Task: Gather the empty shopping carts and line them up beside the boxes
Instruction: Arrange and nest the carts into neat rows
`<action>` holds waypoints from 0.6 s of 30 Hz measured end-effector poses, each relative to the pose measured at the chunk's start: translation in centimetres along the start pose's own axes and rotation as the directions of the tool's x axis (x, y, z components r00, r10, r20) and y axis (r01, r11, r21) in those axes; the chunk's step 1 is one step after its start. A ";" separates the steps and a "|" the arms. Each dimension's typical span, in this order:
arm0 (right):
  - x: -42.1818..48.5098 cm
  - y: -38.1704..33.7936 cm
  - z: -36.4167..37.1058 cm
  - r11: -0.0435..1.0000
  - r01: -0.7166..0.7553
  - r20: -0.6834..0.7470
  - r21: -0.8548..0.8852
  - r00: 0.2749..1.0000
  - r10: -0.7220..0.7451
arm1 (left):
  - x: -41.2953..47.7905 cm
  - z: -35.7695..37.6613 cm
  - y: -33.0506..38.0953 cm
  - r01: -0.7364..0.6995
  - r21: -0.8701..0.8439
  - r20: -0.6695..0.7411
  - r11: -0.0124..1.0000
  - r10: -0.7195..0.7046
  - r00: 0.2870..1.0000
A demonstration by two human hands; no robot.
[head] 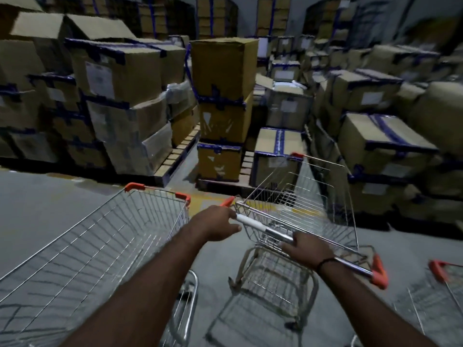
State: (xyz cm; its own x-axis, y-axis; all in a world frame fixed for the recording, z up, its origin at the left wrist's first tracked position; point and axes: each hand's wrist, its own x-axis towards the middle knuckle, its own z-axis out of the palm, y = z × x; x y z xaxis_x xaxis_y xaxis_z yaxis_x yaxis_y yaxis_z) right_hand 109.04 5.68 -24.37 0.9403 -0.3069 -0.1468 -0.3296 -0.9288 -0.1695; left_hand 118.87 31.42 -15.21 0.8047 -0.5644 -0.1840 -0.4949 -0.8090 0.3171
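Observation:
An empty wire shopping cart [313, 196] with orange corner caps stands in front of me, its nose toward the stacked cardboard boxes [223, 108]. Both hands hold its metal handle bar [265, 230]: my left hand [216, 224] grips the bar's left end, my right hand [307, 247] grips nearer the middle. A second empty cart [100, 246] stands close beside it on the left, also facing the boxes. Part of a third cart [441, 274] shows at the lower right edge.
Taped cardboard boxes on wooden pallets [175, 156] fill the back and right side [383, 146] of the room. A narrow gap runs between the pallet stacks. Grey concrete floor [50, 196] lies open at the left.

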 end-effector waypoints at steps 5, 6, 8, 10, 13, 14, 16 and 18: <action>-1.5 1.8 1.7 0.998 -0.005 -0.174 -0.067 0.985 -0.007 | -0.2 0.8 0.7 -0.034 0.010 0.013 0.999 0.034 0.999; -1.7 1.9 1.8 0.997 0.009 -0.181 -0.078 0.983 -0.023 | -0.3 1.0 0.8 -0.035 0.008 0.015 0.999 0.035 0.999; -2.3 1.7 2.2 0.996 0.028 -0.200 -0.085 0.979 -0.045 | -0.7 1.3 0.8 -0.044 0.011 0.016 0.999 0.044 0.999; -3.1 1.1 2.6 0.993 0.041 -0.233 -0.108 0.970 -0.066 | -1.0 1.4 0.8 -0.060 0.026 0.017 0.998 0.059 0.998; -4.6 0.9 3.2 0.988 0.044 -0.273 -0.145 0.958 -0.083 | -1.2 2.0 0.7 -0.097 0.057 0.030 0.994 0.096 0.995; -5.2 1.0 3.3 0.989 0.040 -0.274 -0.144 0.959 -0.078 | -1.2 2.3 0.7 -0.110 0.069 0.031 0.992 0.108 0.994; -6.3 1.3 3.5 0.992 0.032 -0.263 -0.124 0.963 -0.064 | -1.1 3.3 1.0 -0.137 0.105 0.032 0.985 0.135 0.990; -7.6 1.9 4.0 0.992 0.016 -0.272 -0.125 0.961 -0.050 | -1.1 4.6 1.7 -0.185 0.156 0.044 0.970 0.180 0.983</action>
State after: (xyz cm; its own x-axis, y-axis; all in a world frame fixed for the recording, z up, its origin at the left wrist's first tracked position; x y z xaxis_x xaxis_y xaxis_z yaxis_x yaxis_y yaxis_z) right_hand 100.96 7.13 -27.52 0.9431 -0.3052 0.1322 -0.3013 -0.9523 -0.0490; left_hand 115.63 29.93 -18.70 0.6874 -0.7075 -0.1644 -0.6800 -0.7064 0.1968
